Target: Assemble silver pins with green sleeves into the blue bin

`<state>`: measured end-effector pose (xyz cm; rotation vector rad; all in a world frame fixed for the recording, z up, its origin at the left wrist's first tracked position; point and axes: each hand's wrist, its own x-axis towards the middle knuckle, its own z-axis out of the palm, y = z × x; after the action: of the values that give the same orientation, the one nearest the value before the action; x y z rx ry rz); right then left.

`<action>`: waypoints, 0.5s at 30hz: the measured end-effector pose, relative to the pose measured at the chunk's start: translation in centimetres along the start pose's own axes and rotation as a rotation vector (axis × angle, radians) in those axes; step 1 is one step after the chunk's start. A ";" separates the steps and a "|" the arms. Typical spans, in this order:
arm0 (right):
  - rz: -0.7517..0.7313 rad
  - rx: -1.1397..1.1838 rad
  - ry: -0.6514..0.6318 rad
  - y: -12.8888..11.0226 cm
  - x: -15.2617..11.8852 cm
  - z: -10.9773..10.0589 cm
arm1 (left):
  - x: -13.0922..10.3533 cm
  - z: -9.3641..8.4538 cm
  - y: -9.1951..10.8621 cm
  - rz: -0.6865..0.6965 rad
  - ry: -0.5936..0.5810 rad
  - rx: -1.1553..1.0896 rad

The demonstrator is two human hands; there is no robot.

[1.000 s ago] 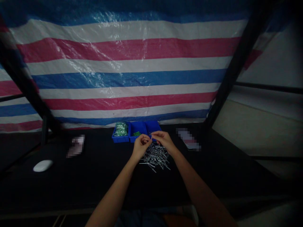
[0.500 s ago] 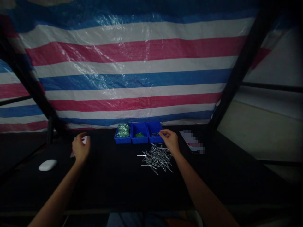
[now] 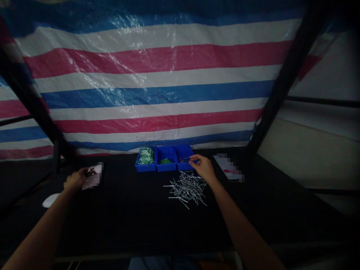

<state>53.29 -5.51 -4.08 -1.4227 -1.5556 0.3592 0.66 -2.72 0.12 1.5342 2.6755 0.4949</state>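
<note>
My right hand (image 3: pixel 204 167) is at the front of the right-hand blue bin (image 3: pixel 182 150), thumb and forefinger pinched on what looks like a thin silver blind rivet. A few more thin metal pieces lie in that bin. Just below the hand, a loose heap of blind rivets (image 3: pixel 189 188) is spread on the black table. On the left, my left hand (image 3: pixel 75 180) rests by the near-left edge of a flat pinkish item (image 3: pixel 91 179), partly blurred out. Its fingers are loosely bent and apart, touching the item's edge, with nothing seen in them.
The middle blue bin (image 3: pixel 165 151) contains small green pieces; the left bin (image 3: pixel 136 164) holds green items in clear plastic. A white computer mouse (image 3: pixel 50 200) is partly behind my left forearm. A phone-like slab (image 3: pixel 228 167) lies right. Striped sheeting (image 3: pixel 157 90) hangs behind.
My left hand has moved left and down, from over the pinkish item to its left edge, uncovering it. My right hand stays at the right bin, nearly still. The view has shifted slightly.
</note>
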 end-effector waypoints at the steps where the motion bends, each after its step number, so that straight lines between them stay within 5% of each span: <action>1: -0.010 0.022 -0.076 0.1 -0.1 -0.2 | 0.0 0.0 0.2 -0.009 -0.039 0.048; 7: -0.036 0.038 -0.538 0.8 -1.2 -0.9 | -0.5 0.2 0.6 -0.002 -0.020 0.121; 15: -0.060 -0.050 -0.605 0.4 -1.7 -0.6 | -0.2 0.0 0.6 -0.009 -0.034 0.084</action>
<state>53.79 -7.11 -4.78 -1.3699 -2.0938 0.7703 1.22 -2.57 0.22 1.5348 2.7095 0.3575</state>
